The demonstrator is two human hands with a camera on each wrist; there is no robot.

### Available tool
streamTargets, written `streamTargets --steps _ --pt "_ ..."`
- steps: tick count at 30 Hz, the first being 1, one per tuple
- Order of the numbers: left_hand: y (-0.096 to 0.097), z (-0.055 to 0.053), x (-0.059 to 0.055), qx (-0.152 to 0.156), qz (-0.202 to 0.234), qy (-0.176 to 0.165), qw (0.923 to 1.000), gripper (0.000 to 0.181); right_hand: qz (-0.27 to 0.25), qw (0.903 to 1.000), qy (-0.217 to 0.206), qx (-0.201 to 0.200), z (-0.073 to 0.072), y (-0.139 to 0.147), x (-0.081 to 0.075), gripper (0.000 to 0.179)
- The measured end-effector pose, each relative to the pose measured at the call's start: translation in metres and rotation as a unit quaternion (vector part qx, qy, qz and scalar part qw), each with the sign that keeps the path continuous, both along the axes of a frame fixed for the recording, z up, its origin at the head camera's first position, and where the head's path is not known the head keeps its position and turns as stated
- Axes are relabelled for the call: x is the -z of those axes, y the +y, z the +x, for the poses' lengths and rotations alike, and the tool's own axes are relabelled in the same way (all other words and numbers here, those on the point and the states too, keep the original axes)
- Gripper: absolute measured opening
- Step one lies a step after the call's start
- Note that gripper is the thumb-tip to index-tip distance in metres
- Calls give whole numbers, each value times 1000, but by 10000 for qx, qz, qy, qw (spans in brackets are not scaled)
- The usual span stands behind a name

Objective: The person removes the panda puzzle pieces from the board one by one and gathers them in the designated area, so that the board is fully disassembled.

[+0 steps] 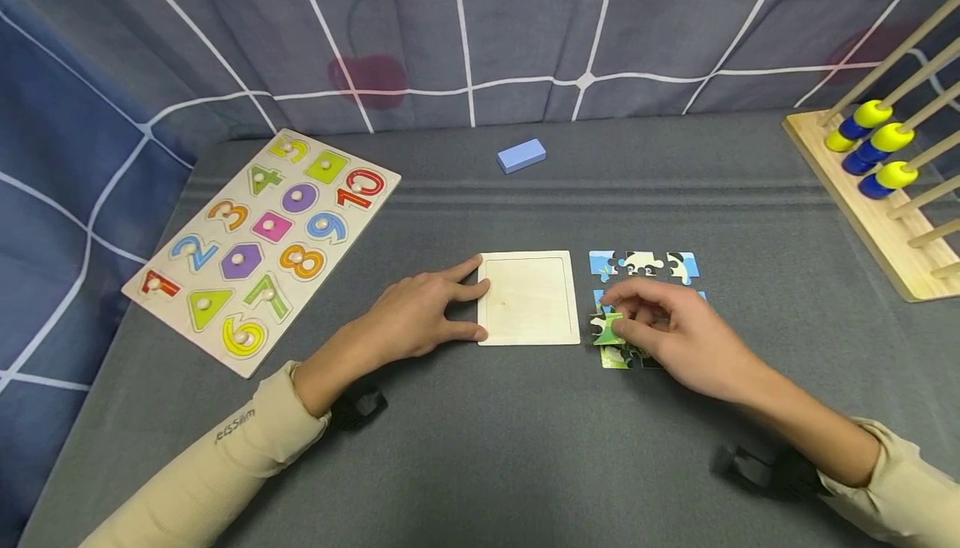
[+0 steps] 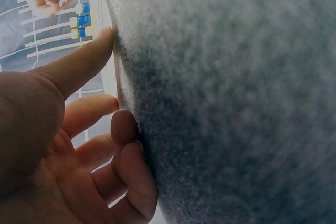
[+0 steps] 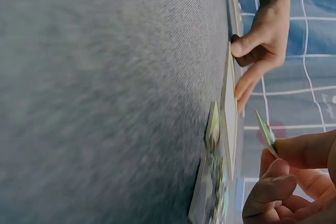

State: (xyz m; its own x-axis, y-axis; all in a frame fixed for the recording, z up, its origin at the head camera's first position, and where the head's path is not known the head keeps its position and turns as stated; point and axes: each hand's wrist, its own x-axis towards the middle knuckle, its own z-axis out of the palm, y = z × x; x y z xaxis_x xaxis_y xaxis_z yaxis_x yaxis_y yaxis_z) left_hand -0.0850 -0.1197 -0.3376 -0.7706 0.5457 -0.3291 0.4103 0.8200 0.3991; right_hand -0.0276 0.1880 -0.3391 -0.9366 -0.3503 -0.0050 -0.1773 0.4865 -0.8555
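A square wooden puzzle tray (image 1: 527,298) with a raised rim lies flat on the grey cloth, with no pieces inside it. My left hand (image 1: 420,311) touches its left edge with thumb and fingertips. Just right of the tray, my right hand (image 1: 690,336) pinches a green jigsaw piece (image 1: 606,329) between thumb and fingers. In the right wrist view that puzzle piece (image 3: 265,132) is raised off the cloth and tilted. Other panda jigsaw pieces (image 1: 642,263) lie in rows below and beyond the right hand, which partly hides them.
A number-and-shape peg board (image 1: 262,252) lies at the left. A blue block (image 1: 521,156) sits behind the tray. At the far right stands a wooden bead abacus (image 1: 862,190) with yellow and blue beads. A gridded curtain (image 1: 420,32) hangs behind the table.
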Motion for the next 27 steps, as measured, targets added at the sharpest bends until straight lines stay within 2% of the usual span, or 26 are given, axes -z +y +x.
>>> streamTargets --steps 5,19,24,27 --pt "0 1 -1 -10 -22 -18 10000 70 104 9998 84 127 8 16 1 18" --pt "1 2 -1 -23 -1 15 10000 70 642 9974 -117 314 26 70 9 21" --pt "1 1 -1 -22 12 16 10000 70 806 9963 35 304 29 81 14 21" --pt "1 1 -1 -24 -7 20 10000 70 994 9942 317 266 29 81 16 25"
